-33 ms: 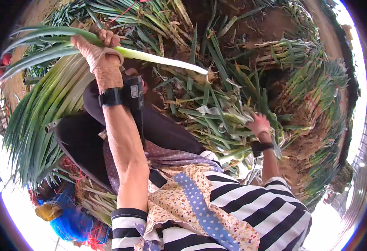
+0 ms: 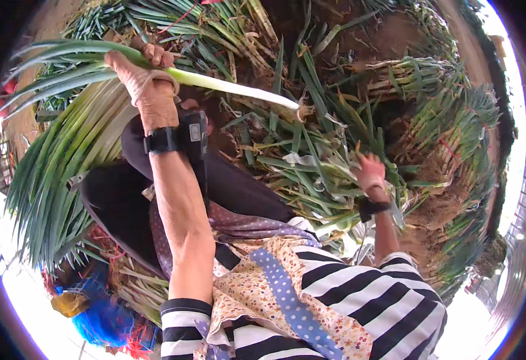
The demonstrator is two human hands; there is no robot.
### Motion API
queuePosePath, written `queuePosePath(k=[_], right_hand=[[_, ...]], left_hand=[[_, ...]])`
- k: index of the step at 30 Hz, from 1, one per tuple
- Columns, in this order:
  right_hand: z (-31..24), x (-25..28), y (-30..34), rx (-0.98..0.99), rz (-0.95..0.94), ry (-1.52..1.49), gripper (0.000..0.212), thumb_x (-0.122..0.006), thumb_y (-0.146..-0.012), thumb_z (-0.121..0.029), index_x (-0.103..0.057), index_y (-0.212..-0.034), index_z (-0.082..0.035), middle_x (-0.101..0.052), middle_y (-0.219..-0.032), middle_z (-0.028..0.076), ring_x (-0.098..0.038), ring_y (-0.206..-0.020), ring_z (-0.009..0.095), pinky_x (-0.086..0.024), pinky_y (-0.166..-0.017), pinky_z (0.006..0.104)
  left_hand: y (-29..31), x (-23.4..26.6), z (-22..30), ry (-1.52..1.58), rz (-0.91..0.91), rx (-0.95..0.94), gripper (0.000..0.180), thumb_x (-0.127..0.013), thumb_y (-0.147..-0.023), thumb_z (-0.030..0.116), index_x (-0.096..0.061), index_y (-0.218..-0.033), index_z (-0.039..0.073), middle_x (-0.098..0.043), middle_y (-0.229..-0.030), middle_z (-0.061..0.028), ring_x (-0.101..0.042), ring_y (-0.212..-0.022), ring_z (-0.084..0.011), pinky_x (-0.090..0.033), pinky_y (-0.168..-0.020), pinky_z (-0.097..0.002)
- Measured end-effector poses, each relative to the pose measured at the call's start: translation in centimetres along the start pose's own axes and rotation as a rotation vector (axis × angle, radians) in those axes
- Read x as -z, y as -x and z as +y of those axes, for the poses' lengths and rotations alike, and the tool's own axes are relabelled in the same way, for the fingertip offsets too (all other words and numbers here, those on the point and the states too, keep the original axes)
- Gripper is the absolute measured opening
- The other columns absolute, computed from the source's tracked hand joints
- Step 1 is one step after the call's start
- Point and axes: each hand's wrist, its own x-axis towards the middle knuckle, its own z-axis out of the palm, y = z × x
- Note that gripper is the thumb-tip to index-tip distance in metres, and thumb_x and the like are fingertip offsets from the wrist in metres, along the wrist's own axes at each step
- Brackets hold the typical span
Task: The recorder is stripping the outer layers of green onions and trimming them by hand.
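My left hand (image 2: 146, 69) is closed around a long green onion (image 2: 239, 90) at the upper left. Its green leaves fan out to the left, and its white stalk points right, ending in a small tuft of roots. My right hand (image 2: 369, 174) is low over a heap of stripped green onion leaves (image 2: 311, 174), slightly blurred. Its fingers look loosely apart, and I see nothing held in them. Some leaves lie close against its fingertips.
A thick bundle of cleaned green onions (image 2: 65, 156) lies to my left. Bundles of uncleaned green onions (image 2: 449, 132) line the right side, roots and soil on them. More onions (image 2: 209, 30) lie at the top. A blue plastic bag (image 2: 104, 315) sits at the lower left.
My right hand has lifted slightly away from the leaf heap, its fingers looser. The green onion in my left hand has shifted a touch to the right.
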Motion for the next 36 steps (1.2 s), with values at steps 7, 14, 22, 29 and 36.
queuePosePath(k=[7,14,22,29,36], right_hand=[[-17.2,9.9,-6.0,0.409,0.441,-0.333,0.063,-0.073,-0.065,-0.034,-0.048,-0.119,-0.014,-0.057,-0.104,0.011,-0.052,-0.097,0.030,-0.042,-0.083,0.0402],[-14.9,-2.1,-5.9,0.179,0.289,-0.433,0.025,-0.065,-0.073,-0.033,-0.053,-0.081,-0.014,-0.058,-0.059,0.011,-0.058,-0.058,0.033,-0.045,-0.052,0.0434],[1.9,-10.7,3.2,-0.444,-0.363,-0.350,0.049,-0.048,-0.081,-0.048,-0.059,-0.109,-0.009,-0.062,-0.090,0.020,-0.058,-0.087,0.035,-0.044,-0.076,0.0435],[-2.6,-7.7,0.0,-0.150,-0.166,-0.461,0.051,-0.054,-0.074,-0.052,-0.058,-0.107,-0.013,-0.063,-0.097,0.016,-0.058,-0.093,0.035,-0.045,-0.077,0.0421],[-9.0,-5.4,-2.7,-0.038,-0.239,-0.259,0.042,-0.057,-0.072,-0.044,-0.060,-0.102,-0.015,-0.063,-0.096,0.010,-0.059,-0.091,0.029,-0.046,-0.076,0.0395]], left_hand=[[0.7,1.3,-0.9,0.130,-0.171,0.014,0.048,-0.055,-0.079,0.056,-0.047,-0.084,0.009,-0.040,-0.056,-0.0024,-0.038,-0.047,-0.0146,-0.031,-0.043,-0.0274],[4.1,0.1,-2.9,0.099,-0.247,0.162,0.058,-0.053,-0.073,0.066,-0.052,-0.084,0.008,-0.036,-0.047,0.0025,-0.032,-0.036,-0.0115,-0.025,-0.033,-0.0250],[2.5,0.7,3.2,0.060,-0.207,-0.162,0.056,-0.056,-0.075,0.062,-0.052,-0.083,0.007,-0.040,-0.050,0.0000,-0.036,-0.038,-0.0131,-0.027,-0.035,-0.0260],[1.4,0.3,13.9,-0.076,-0.015,-0.518,0.030,-0.059,-0.083,0.036,-0.053,-0.096,0.010,-0.055,-0.073,-0.0045,-0.055,-0.064,-0.0191,-0.046,-0.055,-0.0340],[2.2,7.4,28.2,-0.287,0.151,-0.574,0.029,-0.064,-0.080,0.035,-0.056,-0.093,0.011,-0.058,-0.070,-0.0046,-0.056,-0.059,-0.0204,-0.046,-0.048,-0.0330]])
